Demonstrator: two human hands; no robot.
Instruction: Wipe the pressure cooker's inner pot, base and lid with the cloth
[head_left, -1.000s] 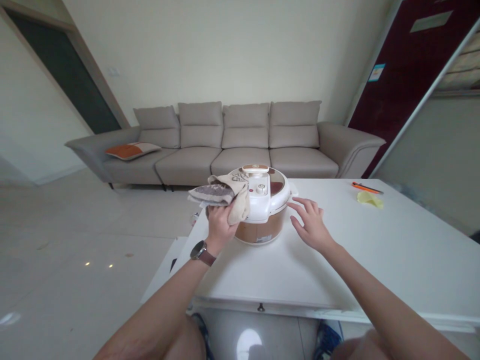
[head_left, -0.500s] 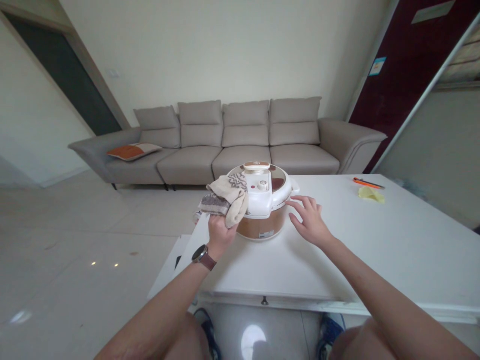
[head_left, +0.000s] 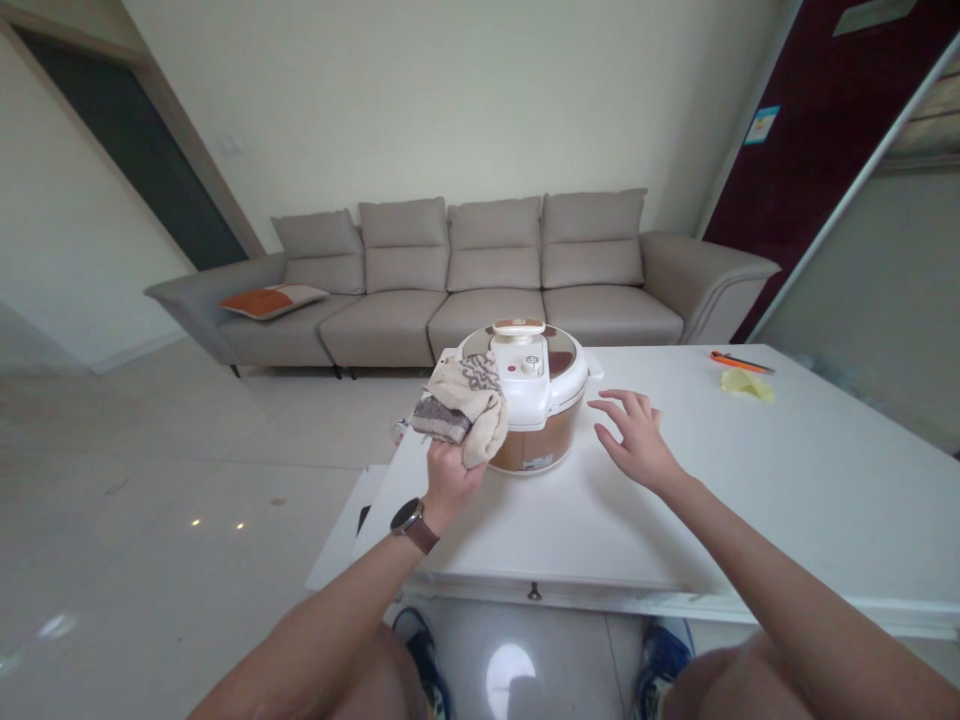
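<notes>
A white and brown electric cooker (head_left: 536,445) stands upright on the white table (head_left: 750,500), its lid closed. My left hand (head_left: 454,482), with a watch on the wrist, grips a bunched beige and grey cloth (head_left: 459,405). That cloth is held up against the cooker's front left side and hides part of the lid. To the right of the cooker hovers my right hand (head_left: 634,438), open with fingers apart. A small gap separates its fingertips from the cooker's side.
An orange utility knife (head_left: 739,362) and a crumpled yellow cloth or paper (head_left: 747,385) lie toward the table's back right. Behind the table stands a grey sofa (head_left: 487,325) with an orange and white cushion (head_left: 274,300). A drawer knob (head_left: 534,592) sticks out at the table's front.
My right hand has drawn back to the right, off the cooker's side. My left hand has lowered slightly with the cloth. The view has shifted a little.
</notes>
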